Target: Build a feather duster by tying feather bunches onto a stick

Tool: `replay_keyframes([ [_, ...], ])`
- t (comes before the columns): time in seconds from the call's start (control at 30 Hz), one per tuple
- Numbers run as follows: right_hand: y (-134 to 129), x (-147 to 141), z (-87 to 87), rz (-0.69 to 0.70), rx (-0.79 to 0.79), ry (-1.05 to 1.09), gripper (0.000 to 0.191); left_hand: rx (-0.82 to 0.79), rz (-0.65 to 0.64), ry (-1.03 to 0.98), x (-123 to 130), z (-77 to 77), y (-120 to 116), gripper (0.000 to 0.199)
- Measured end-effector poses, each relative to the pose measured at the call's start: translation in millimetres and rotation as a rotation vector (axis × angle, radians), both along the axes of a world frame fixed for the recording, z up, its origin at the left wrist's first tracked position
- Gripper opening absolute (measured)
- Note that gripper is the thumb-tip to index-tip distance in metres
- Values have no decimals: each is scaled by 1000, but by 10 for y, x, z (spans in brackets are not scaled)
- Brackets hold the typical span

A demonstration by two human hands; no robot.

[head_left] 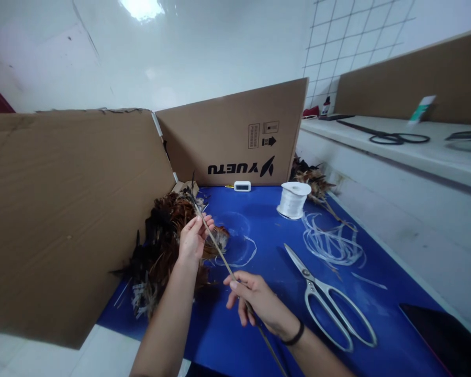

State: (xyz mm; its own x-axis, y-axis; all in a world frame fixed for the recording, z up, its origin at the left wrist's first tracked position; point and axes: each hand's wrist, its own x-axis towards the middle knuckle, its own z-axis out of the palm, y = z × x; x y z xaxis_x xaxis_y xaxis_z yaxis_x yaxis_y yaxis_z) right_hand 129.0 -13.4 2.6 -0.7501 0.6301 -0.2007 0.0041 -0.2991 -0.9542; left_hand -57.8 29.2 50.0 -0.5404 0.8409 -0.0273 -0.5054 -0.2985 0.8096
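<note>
A long thin brown stick point(221, 255) slants from the upper left toward the front edge of the blue table. My left hand point(194, 235) pinches it near its upper end, where a few dark feather tips point(193, 193) stick out. Lower down, my right hand point(251, 298) has its fingers curled round the same stick, thumb on top. Just left of and behind my left hand lies a heap of brown and black feathers point(157, 246). Large silver scissors point(317, 288) rest to the right of my right hand, blades partly closed.
A white spool point(294, 200) stands at the back, near a loose tangle of white ribbon point(333, 243). A small white digital device point(242, 186) sits before the cardboard panels point(227, 125). More feathers point(314, 180) lie back right; a dark flat object point(443, 335) is front right. Black scissors point(392, 137) rest on the shelf.
</note>
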Motion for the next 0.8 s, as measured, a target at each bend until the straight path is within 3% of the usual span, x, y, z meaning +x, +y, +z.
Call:
replay_keyframes([
  [0.3, -13, -11, -53, 91, -57, -6, 46, -37, -9, 11, -31, -83, -69, 13],
  [0.63, -35, -7, -79, 134, -51, -55, 43, -88, -86, -105, -110, -156, -105, 12],
  [0.73, -12, 10, -82, 145, -17, -90, 41, -90, -81, -131, -104, -162, -114, 9],
  [0.8, 36, 41, -74, 79, 83, -132, 42, -89, -81, -140, -79, -169, -119, 8],
])
